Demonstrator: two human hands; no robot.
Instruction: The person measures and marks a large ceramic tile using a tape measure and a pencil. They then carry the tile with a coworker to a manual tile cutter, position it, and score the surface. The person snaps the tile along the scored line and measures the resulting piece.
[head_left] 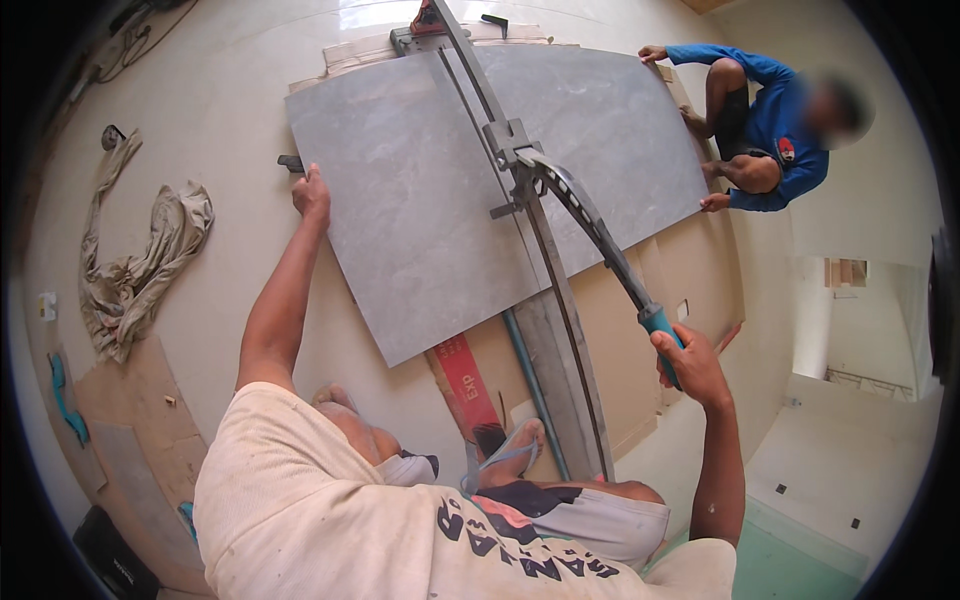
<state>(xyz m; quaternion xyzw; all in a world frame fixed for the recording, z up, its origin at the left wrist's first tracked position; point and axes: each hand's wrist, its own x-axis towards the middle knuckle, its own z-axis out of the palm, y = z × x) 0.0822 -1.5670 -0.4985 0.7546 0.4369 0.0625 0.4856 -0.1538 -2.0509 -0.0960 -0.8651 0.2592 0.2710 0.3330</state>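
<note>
Grey stone-look tile (430, 210) — a large slab — lies flat across the manual tile cutter (560, 330), whose long rail runs from the far end of the floor work area toward my feet. From where I watch, my left hand (312, 192) rests on the tile's left edge near its far left corner, fingers curled over the rim; just beyond the knuckles a small dark object sticks out, too small for me to name. My right hand (690, 365) is closed around the teal grip of the cutter's lever handle (600, 235), which arcs up from the scoring carriage (512, 150) sitting on the rail near the tile's middle.

The cutter stands on sheets of brown cardboard (680, 270) spread over the pale floor, and a red strip of packaging (468, 385) shows at the cardboard's near edge, beside my sandalled foot (510, 455).

At the tile's right edge a co-worker in a blue shirt (775, 120) crouches — one hand (652, 52) on the far right corner, the other hand (714, 202) lower down on the same edge.

Well apart, by the left side of the floor, lies a crumpled beige cloth (140, 260), with more cardboard scraps (130, 420) nearer the lower left.
</note>
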